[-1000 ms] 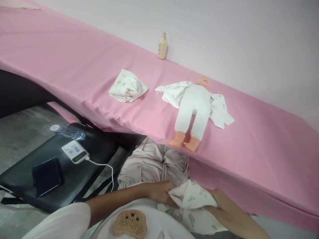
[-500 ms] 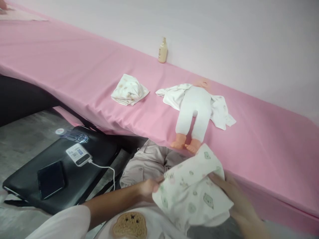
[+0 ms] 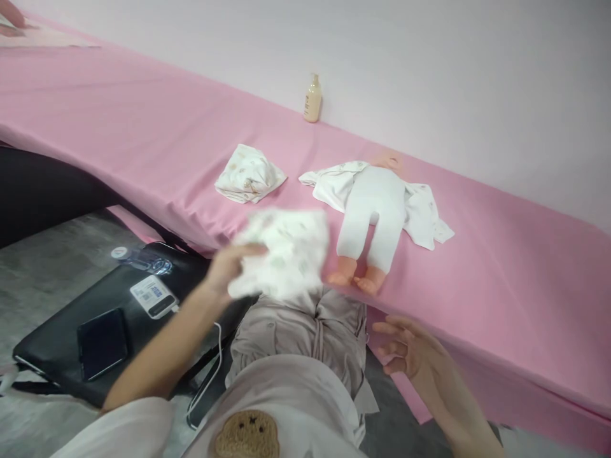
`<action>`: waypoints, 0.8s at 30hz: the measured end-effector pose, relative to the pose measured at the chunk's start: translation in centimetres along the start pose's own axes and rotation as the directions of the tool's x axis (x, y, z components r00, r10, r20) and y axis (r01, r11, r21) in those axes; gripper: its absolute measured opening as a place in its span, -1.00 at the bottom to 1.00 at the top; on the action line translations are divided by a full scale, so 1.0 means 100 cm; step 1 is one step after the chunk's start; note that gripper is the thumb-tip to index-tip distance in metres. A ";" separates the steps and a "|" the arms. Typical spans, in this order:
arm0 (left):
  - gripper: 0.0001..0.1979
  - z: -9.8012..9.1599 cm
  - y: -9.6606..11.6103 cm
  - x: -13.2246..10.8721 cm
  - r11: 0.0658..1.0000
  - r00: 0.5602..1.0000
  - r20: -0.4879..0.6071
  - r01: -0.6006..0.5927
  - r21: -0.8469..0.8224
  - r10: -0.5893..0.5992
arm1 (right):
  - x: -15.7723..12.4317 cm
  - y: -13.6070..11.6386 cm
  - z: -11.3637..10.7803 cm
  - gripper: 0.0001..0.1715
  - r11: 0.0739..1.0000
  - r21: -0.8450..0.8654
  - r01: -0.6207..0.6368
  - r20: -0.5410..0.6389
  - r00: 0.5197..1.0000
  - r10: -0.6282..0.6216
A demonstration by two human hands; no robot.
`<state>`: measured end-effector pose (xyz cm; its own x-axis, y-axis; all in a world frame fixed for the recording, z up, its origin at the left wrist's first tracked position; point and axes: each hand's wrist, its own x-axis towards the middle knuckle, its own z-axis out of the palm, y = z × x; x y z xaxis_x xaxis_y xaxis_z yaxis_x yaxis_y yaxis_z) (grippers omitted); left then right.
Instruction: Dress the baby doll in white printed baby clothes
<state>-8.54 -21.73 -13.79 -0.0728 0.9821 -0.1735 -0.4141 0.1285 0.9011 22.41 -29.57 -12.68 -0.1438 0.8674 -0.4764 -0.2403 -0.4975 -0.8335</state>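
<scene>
My left hand [image 3: 231, 267] grips a folded white cloth [image 3: 289, 251] with a faint green print, blurred by motion, over the front edge of the pink-covered table [image 3: 506, 286]. Fingers apart and holding nothing, my right hand [image 3: 405, 350] hangs in front of the table edge. A baby doll [image 3: 375, 197] lies on its back with its feet toward me, in white leggings. An opened white printed top [image 3: 422, 213] spreads out on both sides of it. Left of the doll rests a bundled white printed cloth [image 3: 248, 175].
A pump bottle [image 3: 312, 100] stands against the wall. To my left, a black chair seat [image 3: 52, 337] carries a phone [image 3: 102, 343], a white device [image 3: 153, 296] with a cable, and a clear bottle [image 3: 140, 259]. Another person's hand [image 3: 12, 13] shows at the far left.
My right hand has let go of the printed cloth. My left hand has carried it up and left from my lap to the table edge. The doll has stayed put.
</scene>
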 end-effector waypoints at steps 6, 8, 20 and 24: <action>-0.44 -0.053 0.098 0.076 0.259 0.187 -0.182 -0.612 0.747 0.965 | 0.000 -0.002 -0.010 -0.74 0.996 -0.013 0.092 -0.038 0.995 -0.093; -0.56 -0.069 0.104 0.098 0.190 0.254 -0.088 -0.411 0.892 0.963 | 0.000 -0.001 -0.011 -0.75 0.995 -0.008 0.098 -0.028 0.995 -0.098; -0.71 -0.115 0.091 0.171 0.516 0.926 -0.022 -0.189 0.835 0.376 | -0.006 -0.003 -0.013 -0.78 0.999 0.011 0.047 -0.022 0.999 -0.047; -0.67 -0.115 0.108 0.185 0.139 0.966 -0.009 -0.028 0.990 0.260 | -0.006 -0.004 -0.014 -0.74 0.999 -0.001 0.046 -0.023 0.999 -0.046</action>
<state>-24.81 -3.74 -11.81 -0.1860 0.9805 0.0628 0.8425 0.1263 0.5238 23.89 -29.87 -12.46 -0.1106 0.8894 -0.4435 -0.2456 -0.4568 -0.8550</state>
